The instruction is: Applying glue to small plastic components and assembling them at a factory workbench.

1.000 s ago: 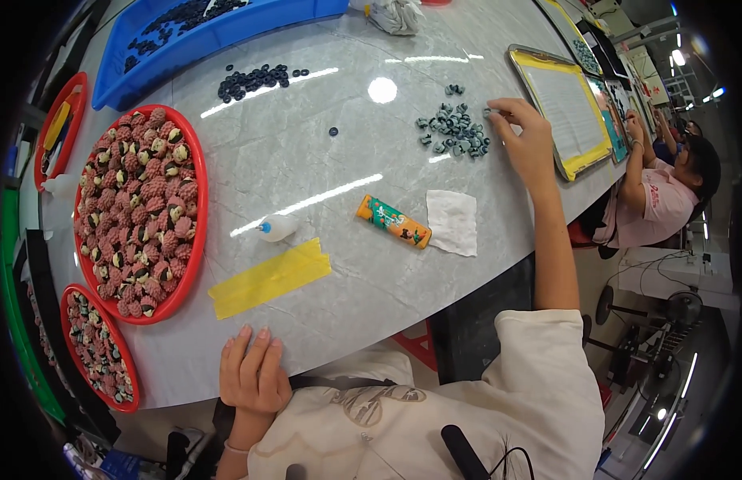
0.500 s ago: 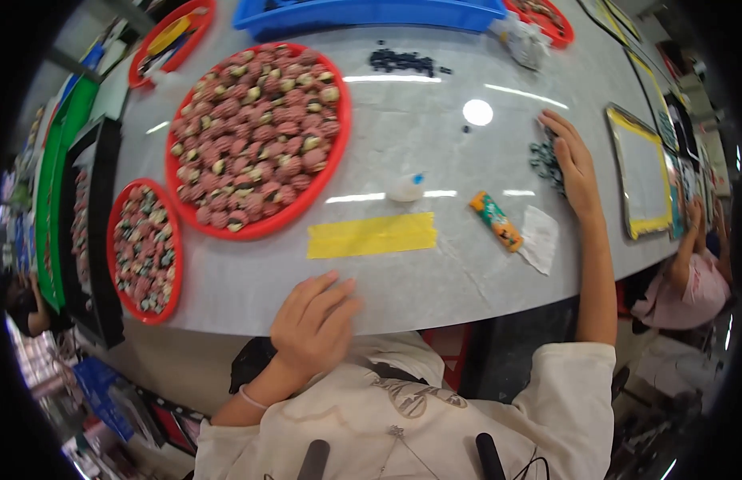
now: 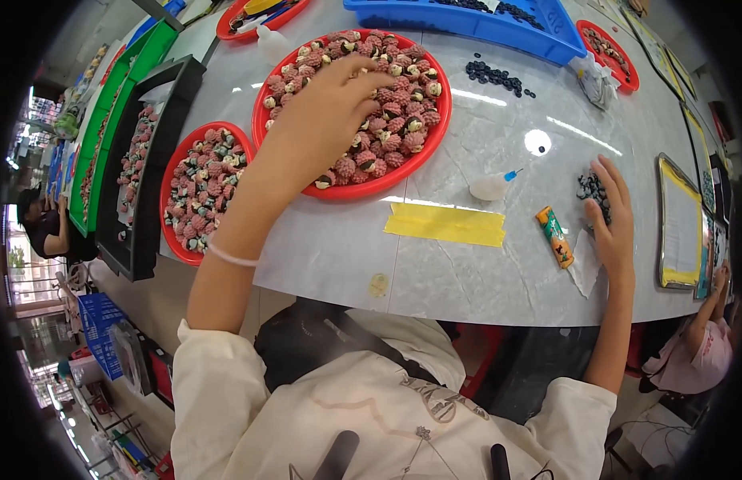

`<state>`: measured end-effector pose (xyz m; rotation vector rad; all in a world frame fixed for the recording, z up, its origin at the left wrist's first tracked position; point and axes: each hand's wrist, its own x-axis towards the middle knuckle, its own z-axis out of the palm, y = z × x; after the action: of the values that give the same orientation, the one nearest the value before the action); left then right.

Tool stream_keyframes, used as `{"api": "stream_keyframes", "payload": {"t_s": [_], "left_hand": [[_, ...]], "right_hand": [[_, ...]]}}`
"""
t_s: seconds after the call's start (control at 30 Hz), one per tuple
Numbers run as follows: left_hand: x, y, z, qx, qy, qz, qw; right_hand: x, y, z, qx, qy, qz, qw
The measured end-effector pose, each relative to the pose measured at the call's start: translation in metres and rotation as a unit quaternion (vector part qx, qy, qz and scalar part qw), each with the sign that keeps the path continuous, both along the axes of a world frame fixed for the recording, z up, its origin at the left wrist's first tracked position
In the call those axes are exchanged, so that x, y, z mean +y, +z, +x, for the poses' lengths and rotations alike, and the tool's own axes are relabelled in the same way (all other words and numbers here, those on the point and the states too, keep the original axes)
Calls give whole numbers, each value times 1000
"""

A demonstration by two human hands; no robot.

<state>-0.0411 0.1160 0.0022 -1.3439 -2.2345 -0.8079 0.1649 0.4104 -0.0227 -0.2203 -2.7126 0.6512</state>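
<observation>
My left hand [image 3: 311, 120] reaches over a large round red tray [image 3: 371, 190] at the left of the table. Its fingers are spread and slightly bent above many small pink ridged pieces [image 3: 391, 128] with cream and black parts; nothing shows in them, though the palm side is hidden. On the right, my right hand [image 3: 617, 212] rests on the tabletop, fingers and thumb apart, curved beside a small heap of dark grey-green pieces [image 3: 593, 192]. Close to it lie an orange-and-green packet [image 3: 555, 238] and a white tissue [image 3: 584, 266].
A smaller red tray [image 3: 170, 228] of pink and pale pieces stands left. A white bottle [image 3: 489, 187] with a blue needle tip stands behind yellow tape [image 3: 445, 227]. Farther back are black rings [image 3: 497, 78] and a blue bin [image 3: 467, 30]. A yellow-edged frame [image 3: 681, 228] lies right.
My left hand has moved from near the table's front edge up over the large red tray. My right hand stays beside the dark heap. The view has swung left.
</observation>
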Motion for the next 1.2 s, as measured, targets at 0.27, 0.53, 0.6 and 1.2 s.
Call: {"api": "stream_keyframes", "payload": {"t_s": [0.27,0.53,0.6,1.2], "left_hand": [[-19,-4,-17,-135,14,-53,989],[-27,-23,94,-609,-180,301,712],[-31,-38,106,-656,-187,321,657],[-35,-60,117,-746,-186,307,560]], "right_hand": [[-76,17,-9,33,44,-147,988],[-116,-10,-42,-1,68,-361,930],[-123,-1,-34,12,48,-440,897],[-149,9,0,74,35,-489,869]]}}
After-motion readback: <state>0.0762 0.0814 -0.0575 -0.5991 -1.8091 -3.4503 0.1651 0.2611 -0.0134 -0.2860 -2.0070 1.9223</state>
